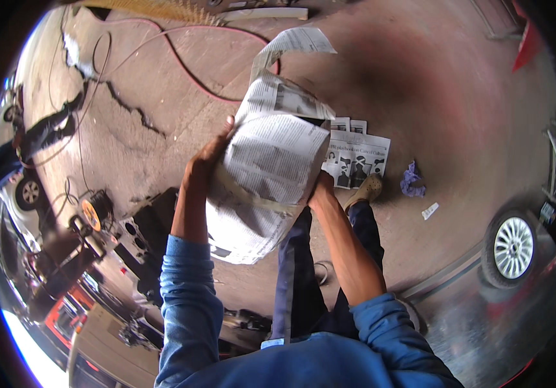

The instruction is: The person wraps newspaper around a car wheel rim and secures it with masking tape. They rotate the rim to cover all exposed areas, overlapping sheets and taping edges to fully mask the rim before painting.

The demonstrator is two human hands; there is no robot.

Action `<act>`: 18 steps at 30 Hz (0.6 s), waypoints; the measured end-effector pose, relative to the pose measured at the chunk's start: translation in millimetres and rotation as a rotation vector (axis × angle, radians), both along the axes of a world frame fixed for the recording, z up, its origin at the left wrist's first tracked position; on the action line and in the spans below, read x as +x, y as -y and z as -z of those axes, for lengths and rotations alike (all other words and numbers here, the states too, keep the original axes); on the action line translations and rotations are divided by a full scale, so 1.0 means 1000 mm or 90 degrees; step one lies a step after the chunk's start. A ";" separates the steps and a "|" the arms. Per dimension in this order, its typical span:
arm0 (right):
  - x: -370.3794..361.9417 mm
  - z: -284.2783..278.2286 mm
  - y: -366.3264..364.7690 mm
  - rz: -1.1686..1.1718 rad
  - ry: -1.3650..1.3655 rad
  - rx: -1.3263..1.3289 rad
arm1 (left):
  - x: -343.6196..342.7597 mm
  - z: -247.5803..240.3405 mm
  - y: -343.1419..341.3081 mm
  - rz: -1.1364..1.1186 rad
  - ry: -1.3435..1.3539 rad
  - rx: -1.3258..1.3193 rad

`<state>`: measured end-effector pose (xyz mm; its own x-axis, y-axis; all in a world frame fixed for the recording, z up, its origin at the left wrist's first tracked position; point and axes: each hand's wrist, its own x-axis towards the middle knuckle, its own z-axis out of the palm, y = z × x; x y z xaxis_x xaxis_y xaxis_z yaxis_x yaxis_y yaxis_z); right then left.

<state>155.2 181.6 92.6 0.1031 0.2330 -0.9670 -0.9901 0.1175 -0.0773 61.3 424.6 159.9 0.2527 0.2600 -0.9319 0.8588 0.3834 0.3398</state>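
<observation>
A large bundle covered in newspaper sheets (265, 155) is held up in front of my body, between both hands. Bands of tape seem to run across the sheets, and a loose strip of newspaper sticks out at the far end. Whatever lies under the paper is hidden. My left hand (209, 154) grips the bundle's left edge, its fingertips showing near the upper corner. At the right edge, my right hand (320, 189) closes on the bundle, with most of its fingers out of sight behind it.
More newspaper (362, 155) lies on the floor by my shoe (370, 187), near a crumpled purple cloth or paper (412, 180). A red hose (184, 68) crosses the floor ahead. Machine parts (139, 236) stand at left, along with another person's leg (45, 136). A wheel (513, 247) stands at right.
</observation>
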 end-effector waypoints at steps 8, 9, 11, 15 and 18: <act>-0.023 -0.010 -0.088 -0.133 0.115 -0.075 | -0.082 0.010 -0.064 -0.195 0.141 -0.079; -0.021 -0.010 -0.091 -0.127 0.135 -0.081 | -0.086 0.013 -0.062 -0.216 0.159 -0.059; -0.028 -0.014 -0.105 -0.134 0.170 -0.088 | -0.105 0.010 -0.062 -0.243 0.199 -0.077; -0.034 -0.018 -0.123 -0.192 0.180 -0.118 | -0.133 -0.001 -0.049 -0.317 0.212 -0.023; -0.038 -0.019 -0.129 -0.237 0.222 -0.078 | -0.150 -0.009 -0.032 -0.386 0.214 -0.045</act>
